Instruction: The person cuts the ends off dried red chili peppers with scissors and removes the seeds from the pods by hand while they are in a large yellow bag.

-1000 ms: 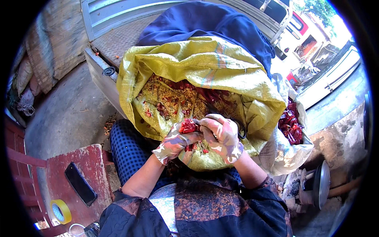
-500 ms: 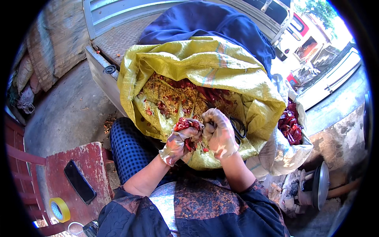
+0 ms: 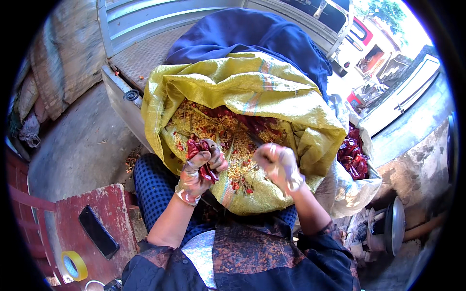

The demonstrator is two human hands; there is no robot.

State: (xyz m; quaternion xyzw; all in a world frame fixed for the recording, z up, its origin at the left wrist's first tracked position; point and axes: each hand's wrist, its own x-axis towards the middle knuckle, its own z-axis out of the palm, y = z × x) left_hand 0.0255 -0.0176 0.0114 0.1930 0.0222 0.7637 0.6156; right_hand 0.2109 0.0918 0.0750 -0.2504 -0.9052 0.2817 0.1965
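Red peppers (image 3: pixel 196 147): dark, glossy, crumpled — bunched over the yellow sack's (image 3: pixel 208 87) left side. Left hand (image 3: pixel 191 175) clenched round them. Right hand (image 3: pixel 280 167) over the sack's right side, fingers curled — can't tell if gripping anything.

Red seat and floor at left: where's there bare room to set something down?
Red seat: a strip between the phone and the seat's right edge. Floor: mostly bare between seat and metal truck side. Crowded: the yellow sack beneath left hand and right hand.
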